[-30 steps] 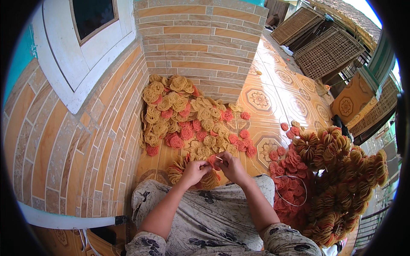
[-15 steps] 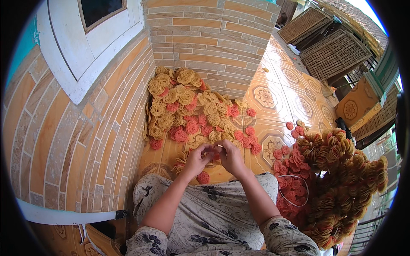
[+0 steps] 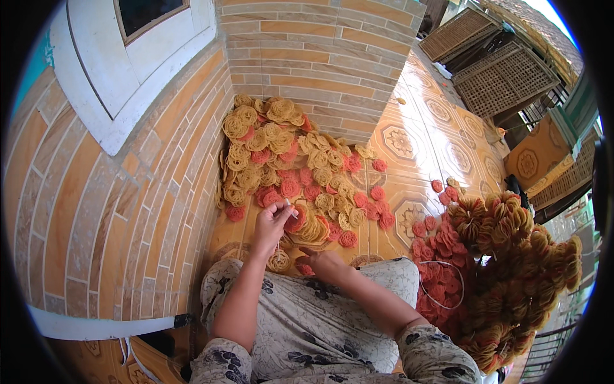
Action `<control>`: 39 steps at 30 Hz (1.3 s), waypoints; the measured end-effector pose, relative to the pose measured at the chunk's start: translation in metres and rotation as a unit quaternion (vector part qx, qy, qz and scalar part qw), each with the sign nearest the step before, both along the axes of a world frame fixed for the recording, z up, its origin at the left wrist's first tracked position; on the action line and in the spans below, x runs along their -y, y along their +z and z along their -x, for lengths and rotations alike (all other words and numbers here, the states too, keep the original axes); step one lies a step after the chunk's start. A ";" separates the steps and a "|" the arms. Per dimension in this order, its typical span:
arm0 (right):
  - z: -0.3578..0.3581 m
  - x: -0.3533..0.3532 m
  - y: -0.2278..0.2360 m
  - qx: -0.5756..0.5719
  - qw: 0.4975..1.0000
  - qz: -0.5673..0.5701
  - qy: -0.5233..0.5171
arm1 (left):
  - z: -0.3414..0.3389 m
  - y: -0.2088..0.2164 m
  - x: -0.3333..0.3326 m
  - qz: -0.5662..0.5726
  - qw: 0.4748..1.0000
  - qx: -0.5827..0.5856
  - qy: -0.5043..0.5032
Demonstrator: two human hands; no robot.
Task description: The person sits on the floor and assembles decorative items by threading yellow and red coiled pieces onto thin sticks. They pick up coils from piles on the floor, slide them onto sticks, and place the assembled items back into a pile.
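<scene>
My left hand [image 3: 271, 225] is closed, its thumb and fingertips pinching a thin white string [image 3: 291, 206]. The string runs down below the hand to a tan, rosette-like woven disc [image 3: 279, 260] by my lap. Beside the left hand lies a bundle of tan discs [image 3: 313, 228] with a coral-pink disc [image 3: 295, 219] at its near end. My right hand [image 3: 325, 264] is low, just in front of my knees, with a finger stretched out over another coral-pink disc [image 3: 303, 265]. Its other fingers are partly hidden, and no firm grip on that disc shows.
A heap of tan and pink discs [image 3: 246, 150] rests against the tiled wall [image 3: 307, 57]. At my right lie loose pink discs [image 3: 438, 281], a white loop [image 3: 462, 291] and big strung clusters of discs [image 3: 511, 281]. Woven panels [image 3: 505, 80] stand farther off.
My hands, close together before, have parted. The left has moved left and slightly up with the string; the right has dropped toward the pink disc near my lap. The disc bundle is now uncovered.
</scene>
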State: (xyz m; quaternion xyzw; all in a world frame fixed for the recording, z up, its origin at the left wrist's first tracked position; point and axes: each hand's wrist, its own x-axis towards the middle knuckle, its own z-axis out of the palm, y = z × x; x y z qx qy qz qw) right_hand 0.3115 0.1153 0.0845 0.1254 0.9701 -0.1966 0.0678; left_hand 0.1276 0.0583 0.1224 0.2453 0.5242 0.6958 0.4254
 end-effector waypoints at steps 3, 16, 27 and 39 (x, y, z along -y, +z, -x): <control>0.003 0.004 -0.022 0.032 0.999 -0.001 -0.003 | -0.007 0.001 -0.001 -0.009 1.000 -0.015 -0.025; -0.051 -0.069 0.082 -0.282 0.644 0.614 -0.358 | -0.040 -0.005 -0.004 0.058 0.989 -0.058 -0.124; -0.028 -0.044 0.067 -0.274 0.791 0.462 -0.292 | -0.056 -0.001 -0.004 0.059 0.985 -0.097 -0.129; -0.027 -0.043 0.064 -0.303 0.838 0.395 -0.223 | -0.053 -0.006 -0.003 0.078 0.985 -0.071 -0.133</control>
